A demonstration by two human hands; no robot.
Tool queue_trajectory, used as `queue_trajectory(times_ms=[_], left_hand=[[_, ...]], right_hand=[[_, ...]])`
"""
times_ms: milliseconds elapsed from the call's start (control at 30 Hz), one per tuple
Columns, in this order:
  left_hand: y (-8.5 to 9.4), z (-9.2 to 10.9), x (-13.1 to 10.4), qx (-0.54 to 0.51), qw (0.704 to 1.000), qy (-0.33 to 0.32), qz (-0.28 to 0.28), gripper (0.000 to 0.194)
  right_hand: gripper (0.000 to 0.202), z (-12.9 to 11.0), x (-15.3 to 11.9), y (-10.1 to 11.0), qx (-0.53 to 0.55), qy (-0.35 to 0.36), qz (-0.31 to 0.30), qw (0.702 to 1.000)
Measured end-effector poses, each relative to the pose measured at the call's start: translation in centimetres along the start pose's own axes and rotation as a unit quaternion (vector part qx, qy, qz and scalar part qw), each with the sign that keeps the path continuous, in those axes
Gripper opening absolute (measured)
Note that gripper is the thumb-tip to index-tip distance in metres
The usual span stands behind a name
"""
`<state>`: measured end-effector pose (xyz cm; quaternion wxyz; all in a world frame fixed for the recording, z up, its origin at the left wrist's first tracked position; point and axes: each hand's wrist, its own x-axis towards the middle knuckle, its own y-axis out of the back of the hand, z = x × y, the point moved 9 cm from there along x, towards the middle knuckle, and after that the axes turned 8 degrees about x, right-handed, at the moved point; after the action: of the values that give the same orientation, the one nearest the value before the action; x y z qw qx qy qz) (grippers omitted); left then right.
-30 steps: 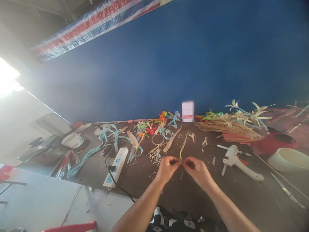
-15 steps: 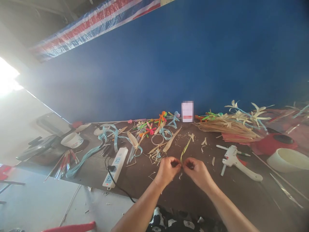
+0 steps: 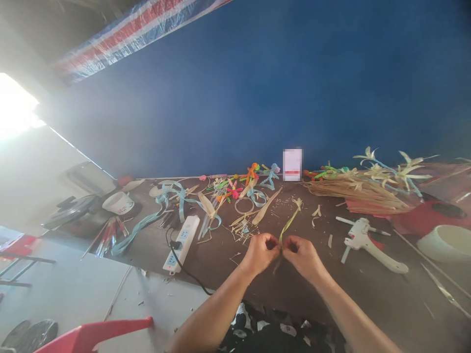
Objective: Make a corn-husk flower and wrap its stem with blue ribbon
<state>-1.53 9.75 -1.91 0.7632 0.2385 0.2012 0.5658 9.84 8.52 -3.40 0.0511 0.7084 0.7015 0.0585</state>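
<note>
Flat blue wall sheeting [image 3: 257,88] is filling the background, and below it a dark brown counter [image 3: 386,301] is stretching across, carrying scattered craft material. My view is tilting slightly compared with half a second ago: more of a curved red plastic chair [image 3: 106,329] is now showing at lower left. My bare forearms [image 3: 221,309] are slanting in from the near edge, converging towards the middle. Well to my right a white pistol-shaped glue gun [image 3: 358,235] is lying where it was, and to my left a long white plastic power strip [image 3: 184,238] is likewise keeping its place. Between them my left hand [image 3: 259,252] and right hand [image 3: 305,257] are facing each other just above the counter, wrists low, fingers curling into small rings. Each grip is pinching a thin, yellow-green leaf-like strip [image 3: 289,224] between thumb and forefinger; how much each is bearing I cannot tell. The strip is rising from my fingertips and leaning away to the right. Its far end is now overlapping a small pale dry husk scrap [image 3: 297,202], having been to its left a second ago. I am judging that my fingers are working the near end while the far one is swinging free.
</note>
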Motion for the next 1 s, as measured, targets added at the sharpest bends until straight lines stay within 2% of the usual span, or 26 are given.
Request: queue_trajectory(times_ms=[233,400,567,700,800,900,1000], left_hand=[[-0.4,0.0,0.4,-0.023,1.0,0.017,-0.009,0.016],[-0.7,-0.6,1.0,-0.065,0.997,0.028,-0.018,0.015],[-0.5,-0.2,1.4,-0.059,0.998,0.01,-0.006,0.014],[-0.4,0.2,1.7,-0.043,0.999,0.015,-0.008,0.016],[0.2,0.2,1.9,0.004,1.0,0.005,0.024,0.014],[0.8,-0.5,2.2,0.053,0.996,-0.001,0.068,0.013],[1.3,-1.9,2.9,0.054,0.996,0.007,0.076,0.012]], right_hand=[[0.008,0.5,0.3,0.3,0.02,-0.024,-0.002,1.0],[0.013,1.5,0.2,-0.3,0.135,-0.093,-0.04,0.986],[0.014,2.3,0.1,-1.1,0.259,-0.134,-0.059,0.955],[0.01,2.6,0.2,-1.5,0.363,-0.148,-0.058,0.918],[0.008,2.2,0.0,-1.6,0.413,-0.154,-0.072,0.894],[0.006,1.2,-0.3,-1.3,0.452,-0.135,-0.083,0.878],[0.004,-0.1,-0.9,-1.5,0.514,-0.13,-0.12,0.84]])
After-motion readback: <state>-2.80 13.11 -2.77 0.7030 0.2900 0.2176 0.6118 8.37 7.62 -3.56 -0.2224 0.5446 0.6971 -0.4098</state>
